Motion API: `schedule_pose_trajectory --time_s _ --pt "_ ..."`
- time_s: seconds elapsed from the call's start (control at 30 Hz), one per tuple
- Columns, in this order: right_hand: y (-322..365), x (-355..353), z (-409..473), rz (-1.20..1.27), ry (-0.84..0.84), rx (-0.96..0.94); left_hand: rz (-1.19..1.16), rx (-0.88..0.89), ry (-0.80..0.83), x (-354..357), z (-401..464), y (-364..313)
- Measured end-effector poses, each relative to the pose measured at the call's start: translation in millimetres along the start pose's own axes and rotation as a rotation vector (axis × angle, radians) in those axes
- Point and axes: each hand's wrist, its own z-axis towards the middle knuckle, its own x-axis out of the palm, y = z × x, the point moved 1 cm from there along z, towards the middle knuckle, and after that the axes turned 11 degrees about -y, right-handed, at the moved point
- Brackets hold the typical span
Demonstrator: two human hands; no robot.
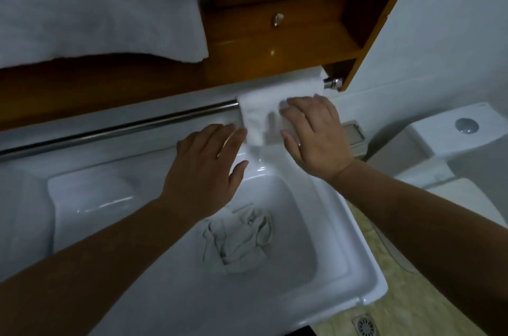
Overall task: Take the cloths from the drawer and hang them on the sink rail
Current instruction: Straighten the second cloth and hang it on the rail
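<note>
One white cloth (264,107) already hangs over the sink rail (115,129), at the rail's right end just right of the frame's centre, so part of the job looks done. The right hand (313,137) lies flat on that cloth with its fingers straight and spread, apparently smoothing it against the rail rather than gripping it. The left hand (209,168), just left of centre, hovers over the sink (343,239) with fingers extended and relaxed; its fingertips reach the cloth's left edge, though whether they actually touch it is hard to tell. Neither hand holds anything. A crumpled grey cloth (239,239) sits in the basin in the lower middle of the frame, not yet hung, and most of the rail running toward the left edge is bare. Judging from this, the hanging is partway along: the crumpled cloth still needs lifting, shaking out and draping beside the first. The wooden drawers (275,33) at upper centre appear closed, so whether more cloths remain inside cannot be told.
</note>
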Motion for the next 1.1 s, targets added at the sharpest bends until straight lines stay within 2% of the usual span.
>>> schedule_pose_trajectory --time_s 0.1,0.27,0.33,0.47,0.6,0.7,0.77,0.97,1.1 --pt "33 10 -34 0.098 0.089 0.002 0.000 -0.099 0.086 5 -42 5" --pt "90 54 -94 0.233 0.539 0.233 0.057 -0.228 0.286 27 -105 13" --pt "107 69 -111 0.268 0.732 0.321 0.091 -0.217 0.283 36 -124 13" --pt "130 93 -144 0.254 1.064 0.413 0.100 -0.128 0.148 47 -166 1" --pt "142 114 -175 0.244 1.237 0.470 0.134 -0.298 0.278 64 -204 4" --pt "151 125 -193 0.229 1.287 0.555 0.120 -0.453 0.390 81 -223 9" --pt "157 132 -202 0.231 1.267 0.588 0.100 -0.487 0.414 94 -233 7" --pt "159 141 -221 0.226 1.120 0.809 0.047 -0.511 0.542 125 -254 -7" --pt "155 127 -205 0.348 0.950 0.986 0.019 -0.499 0.574 120 -253 -13"
